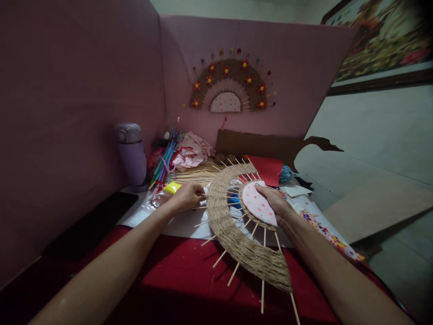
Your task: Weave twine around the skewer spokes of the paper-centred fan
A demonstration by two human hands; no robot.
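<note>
A half-round woven fan [219,212] of twine on thin wooden sticks is held up, tilted, over the table. At its core is a pink dotted fabric half-circle [257,203]. My right hand [275,201] grips that half-circle at its straight edge, thumb on the front and fingers hidden behind. My left hand [189,196] is closed at the outer rim, its fingertips pinching the end of one stick. Bare stick ends stick out past the twine band all along the curve.
A similar finished fan [226,85] with red flowers hangs on the pink board behind. A purple bottle [131,155], coloured pipe cleaners [165,158], pink fabric [192,151], red sheet [265,169], blue yarn ball [287,173] and brown cardboard [260,144] line the back. A black flat object [91,221] lies left.
</note>
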